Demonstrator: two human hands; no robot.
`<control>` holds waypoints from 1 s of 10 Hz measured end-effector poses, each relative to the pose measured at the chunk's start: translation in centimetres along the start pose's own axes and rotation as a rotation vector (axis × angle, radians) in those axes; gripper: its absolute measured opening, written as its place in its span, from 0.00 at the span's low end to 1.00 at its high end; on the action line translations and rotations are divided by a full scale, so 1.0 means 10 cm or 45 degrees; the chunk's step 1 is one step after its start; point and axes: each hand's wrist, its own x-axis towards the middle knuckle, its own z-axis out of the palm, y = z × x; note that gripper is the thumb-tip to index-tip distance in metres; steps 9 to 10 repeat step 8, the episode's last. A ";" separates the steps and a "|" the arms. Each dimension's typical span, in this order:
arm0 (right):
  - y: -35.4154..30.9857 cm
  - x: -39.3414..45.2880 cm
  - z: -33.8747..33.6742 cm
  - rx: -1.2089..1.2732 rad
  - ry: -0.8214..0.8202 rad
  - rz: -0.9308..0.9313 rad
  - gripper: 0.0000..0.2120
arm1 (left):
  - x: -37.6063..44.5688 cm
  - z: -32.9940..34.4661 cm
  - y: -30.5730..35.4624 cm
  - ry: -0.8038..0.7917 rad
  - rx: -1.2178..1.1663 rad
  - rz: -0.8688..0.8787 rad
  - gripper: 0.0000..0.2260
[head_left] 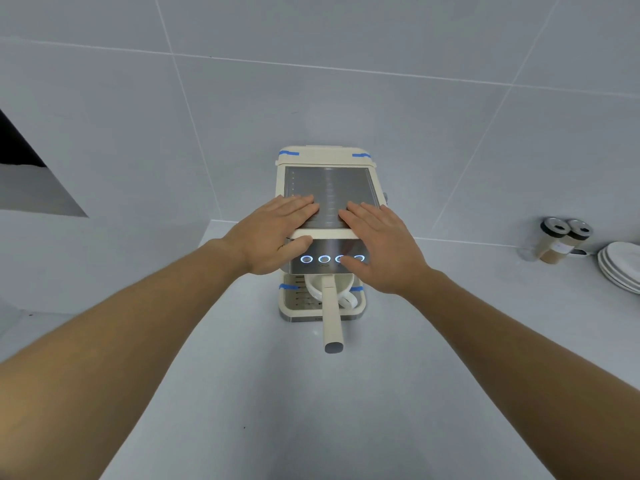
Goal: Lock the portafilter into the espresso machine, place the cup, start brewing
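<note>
While lit, cream espresso machine (327, 188)

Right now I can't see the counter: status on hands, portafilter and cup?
Left hand and right hand flat on machine top, right thumb at buttons. Portafilter in, cup under it. Nothing blocking.

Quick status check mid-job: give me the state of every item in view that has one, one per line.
Espresso machine: on, four button rings lit.
Portafilter: mounted, handle pointing toward the person.
Cup: on drip tray beneath portafilter.
Left hand: flat on machine top.
Right hand: flat on top, thumb at third button.
Plates: stacked.
Jars: lidded.
</note>
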 end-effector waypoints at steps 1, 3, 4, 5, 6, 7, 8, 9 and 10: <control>-0.02 0.01 -0.06 0.008 -0.040 -0.010 0.32 | 0.00 -0.01 0.02 -0.008 0.011 -0.007 0.39; -0.06 0.06 -0.21 0.044 -0.126 -0.004 0.26 | 0.01 -0.08 0.06 -0.062 0.019 -0.034 0.41; -0.10 0.10 -0.29 0.084 -0.149 -0.006 0.20 | 0.02 -0.13 0.11 -0.111 -0.024 -0.112 0.39; -0.14 0.15 -0.38 0.124 -0.221 0.039 0.13 | 0.04 -0.22 0.15 -0.134 -0.102 -0.177 0.36; -0.17 0.29 -0.58 0.119 -0.465 0.164 0.13 | 0.08 -0.35 0.19 -0.155 -0.206 -0.196 0.26; -0.18 0.48 -0.85 0.034 -0.567 0.209 0.11 | 0.15 -0.52 0.17 -0.162 -0.191 -0.202 0.16; -0.15 0.58 -1.02 -0.068 -0.600 0.279 0.18 | 0.19 -0.66 0.11 -0.200 -0.161 -0.282 0.21; -0.15 0.58 -1.02 -0.068 -0.600 0.279 0.18 | 0.19 -0.66 0.11 -0.200 -0.161 -0.282 0.21; -0.15 0.58 -1.02 -0.068 -0.600 0.279 0.18 | 0.19 -0.66 0.11 -0.200 -0.161 -0.282 0.21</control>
